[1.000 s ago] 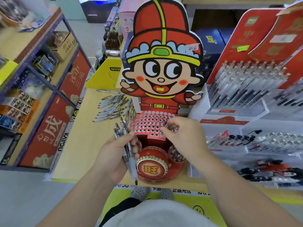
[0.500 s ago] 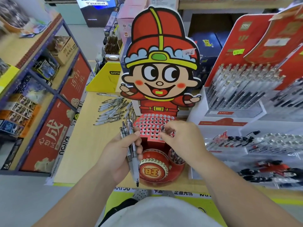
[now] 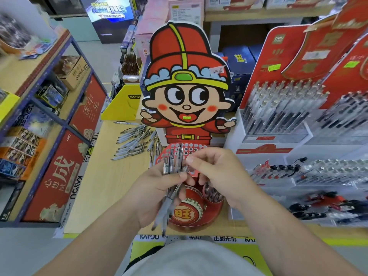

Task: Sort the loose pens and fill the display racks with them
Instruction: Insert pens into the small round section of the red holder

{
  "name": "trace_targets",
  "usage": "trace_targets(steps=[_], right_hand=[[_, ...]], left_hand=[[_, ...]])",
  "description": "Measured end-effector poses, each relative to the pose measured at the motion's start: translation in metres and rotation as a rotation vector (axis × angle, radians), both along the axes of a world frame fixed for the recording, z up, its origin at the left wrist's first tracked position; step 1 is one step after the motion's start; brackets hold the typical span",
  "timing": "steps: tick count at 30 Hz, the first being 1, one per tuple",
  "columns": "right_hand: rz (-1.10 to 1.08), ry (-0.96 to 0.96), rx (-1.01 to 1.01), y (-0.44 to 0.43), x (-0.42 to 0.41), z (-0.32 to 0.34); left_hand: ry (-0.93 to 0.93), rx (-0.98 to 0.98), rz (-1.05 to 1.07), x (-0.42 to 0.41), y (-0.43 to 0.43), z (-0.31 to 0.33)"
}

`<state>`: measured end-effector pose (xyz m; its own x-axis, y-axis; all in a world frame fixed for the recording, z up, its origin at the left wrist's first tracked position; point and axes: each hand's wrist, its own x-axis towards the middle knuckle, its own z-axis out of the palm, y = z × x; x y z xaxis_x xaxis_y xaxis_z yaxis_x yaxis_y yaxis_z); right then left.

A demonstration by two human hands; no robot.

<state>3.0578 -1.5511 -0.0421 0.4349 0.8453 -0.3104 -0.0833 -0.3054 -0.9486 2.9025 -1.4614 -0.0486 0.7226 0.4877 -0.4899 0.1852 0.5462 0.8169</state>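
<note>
Grey pens [image 3: 172, 166] gripped in left hand [image 3: 152, 194].

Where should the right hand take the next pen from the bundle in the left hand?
Probably the clip ends, pinched from above by the right hand. The left hand wraps the bundle of pens at mid-barrel and the tips hang below its palm, so only the top ends fan out free, right by the holed rack.

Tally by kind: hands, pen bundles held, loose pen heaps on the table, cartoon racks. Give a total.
Hands: 2, left hand and right hand
Held pen bundle: 1
Loose pen heap: 1
Cartoon rack: 1
Total: 5
</note>
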Motion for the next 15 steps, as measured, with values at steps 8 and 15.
trace_targets(steps=[8,15], right_hand=[[-0.026,0.023,0.03,-0.007,0.006,-0.003],[-0.176,0.082,0.018,-0.008,0.009,0.002]], left_hand=[[0.095,0.07,0.012,0.008,-0.009,0.008],[0.133,0.148,0.055,0.004,-0.009,0.006]])
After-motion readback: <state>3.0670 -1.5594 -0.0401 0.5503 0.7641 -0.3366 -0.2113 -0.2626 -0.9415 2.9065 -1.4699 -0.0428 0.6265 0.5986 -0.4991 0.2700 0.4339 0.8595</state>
